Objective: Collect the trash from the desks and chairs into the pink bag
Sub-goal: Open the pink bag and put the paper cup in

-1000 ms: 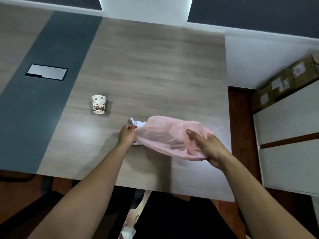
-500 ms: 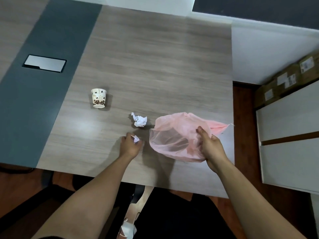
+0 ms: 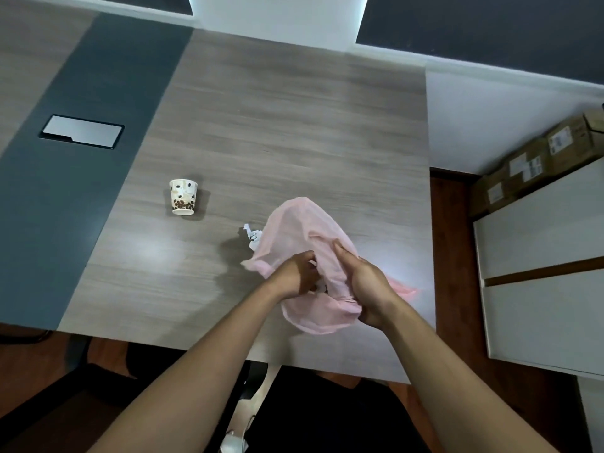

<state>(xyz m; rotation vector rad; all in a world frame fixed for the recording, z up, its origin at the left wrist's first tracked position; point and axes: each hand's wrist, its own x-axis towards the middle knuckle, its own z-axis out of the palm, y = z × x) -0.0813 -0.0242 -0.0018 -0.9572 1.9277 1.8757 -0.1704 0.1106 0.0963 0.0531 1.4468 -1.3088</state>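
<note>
Bag (image 3: 304,243): thin pink film, limp, heaped loosely on the desk (image 3: 277,125) towards its near right corner, close in front of us. We judge it near weightless with no stiffness. The mouth collapses unless it is held apart, the film slips on itself, and it would tear if yanked. Best hold is the rim, one bunch of film per hand, spread to keep an opening.

Right hand (image 3: 366,289) is clamped on a gather of film at the bag's near side, thumb on top. Left hand (image 3: 295,276) is close beside it, fingers curled at the mouth; we cannot tell if they pinch film or a scrap. A small white bit shows between the two hands.

Paper (image 3: 253,235), a white crumpled ball, lies at the bag's far left edge, partly under the film. It looks light and squashable, so any pinch takes it.

Cup (image 3: 183,197), printed paper, sits well left of the bag. It would crush if squeezed, so take it by the wall; whether it is empty, we cannot tell.

Metal plate (image 3: 81,131) is set in the desk's grey strip at far left. Boxes (image 3: 539,165) are off to the right.
</note>
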